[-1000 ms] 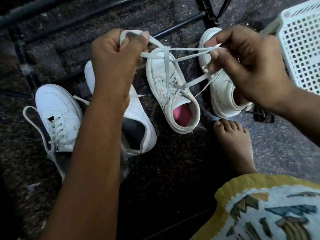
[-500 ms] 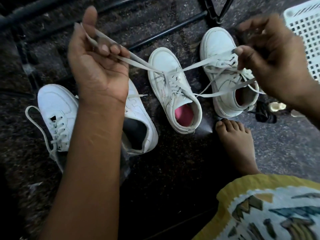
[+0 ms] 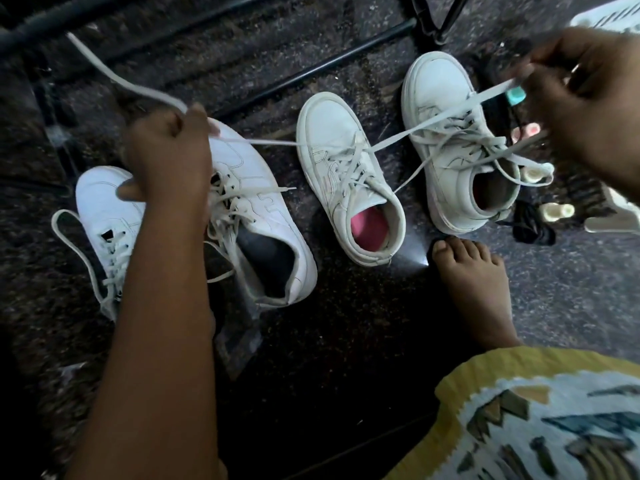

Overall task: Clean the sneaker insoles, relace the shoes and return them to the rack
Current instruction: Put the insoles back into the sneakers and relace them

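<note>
Several white sneakers stand in a row on the dark floor. The small sneaker with the pink insole (image 3: 346, 181) is in the middle, and its white lace (image 3: 273, 142) runs out to both sides. My left hand (image 3: 166, 150) grips the left lace end, which trails up and to the left. My right hand (image 3: 585, 98) pinches the right lace end above the right sneaker (image 3: 457, 140). Two larger white sneakers lie on the left: one (image 3: 263, 216) with a dark inside, one (image 3: 104, 209) partly behind my left forearm.
Black bars of the shoe rack (image 3: 311, 69) run across the floor behind the sneakers. A white perforated basket (image 3: 609, 15) stands at the top right. Small bottles (image 3: 557, 211) and a black cloth (image 3: 533, 226) lie right of the right sneaker. My bare foot (image 3: 474, 282) rests near the middle sneaker.
Both hands have pulled apart and lowered, drawing the lace tighter through the middle sneaker. My left hand has turned over into a closed grip on the lace.
</note>
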Demonstrator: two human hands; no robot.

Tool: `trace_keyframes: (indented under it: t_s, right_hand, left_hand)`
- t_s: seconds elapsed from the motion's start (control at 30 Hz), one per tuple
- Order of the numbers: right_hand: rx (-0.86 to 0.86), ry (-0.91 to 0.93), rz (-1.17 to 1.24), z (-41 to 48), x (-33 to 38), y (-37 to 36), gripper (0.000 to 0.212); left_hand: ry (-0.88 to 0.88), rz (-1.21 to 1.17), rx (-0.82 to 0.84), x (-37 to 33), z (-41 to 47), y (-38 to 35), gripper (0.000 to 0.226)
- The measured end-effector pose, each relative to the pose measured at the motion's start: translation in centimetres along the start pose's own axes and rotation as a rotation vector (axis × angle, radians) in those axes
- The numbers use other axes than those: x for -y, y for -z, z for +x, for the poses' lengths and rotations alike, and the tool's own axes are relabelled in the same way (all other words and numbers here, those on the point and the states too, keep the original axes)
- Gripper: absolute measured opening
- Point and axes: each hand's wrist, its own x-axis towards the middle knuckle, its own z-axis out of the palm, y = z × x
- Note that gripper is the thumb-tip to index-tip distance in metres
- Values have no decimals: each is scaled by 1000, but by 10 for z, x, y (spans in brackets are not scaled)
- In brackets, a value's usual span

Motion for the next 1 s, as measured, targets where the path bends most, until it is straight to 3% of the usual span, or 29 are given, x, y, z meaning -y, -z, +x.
trace_keyframes:
  t_s: [0.13, 0.33, 0.4, 0.47, 0.53, 0.6, 0.67, 0.7, 0.77, 0.87, 0.97, 1.0]
  right_hand:
    - [-1, 27, -34, -1, 0, -6, 33]
    - [-20, 20, -1, 0, 0, -11, 31]
    - [-31, 19, 8, 0, 1, -12, 31]
    - [-38, 26, 7, 0, -1, -11, 32]
    - [-33, 32, 3, -2, 0, -11, 34]
    - [-50, 26, 4, -2, 0, -12, 35]
    - [-56, 37, 29, 4, -1, -9, 34]
    - [-27, 33, 26, 0, 0, -7, 35]
    - [58, -2, 23, -10, 1, -7, 44]
    - [119, 62, 87, 18, 4, 28, 49]
    - [155, 449, 679, 116, 8, 109, 28]
    - [123, 485, 774, 131, 12, 128, 22]
  left_hand:
    - [46, 658, 52, 16, -12, 16, 27]
    - [144, 956, 421, 30, 7, 29, 39]
    - [154, 1007, 469, 32, 6, 28, 43]
    - [123, 1066, 412, 32, 5, 25, 62]
    - [14, 1001, 245, 17, 3, 19, 79]
    - [-198, 761, 212, -8, -5, 3, 62]
    - [-371, 453, 432, -34, -23, -20, 29]
    - [-403, 371, 584, -42, -34, -31, 23]
    - [-414, 423, 788, -46, -55, -47, 23]
    - [-446, 604, 764, -33, -71, -59, 24]
    - [-398, 472, 748, -24, -72, -60, 18]
    - [-360, 402, 760, -21, -69, -59, 14]
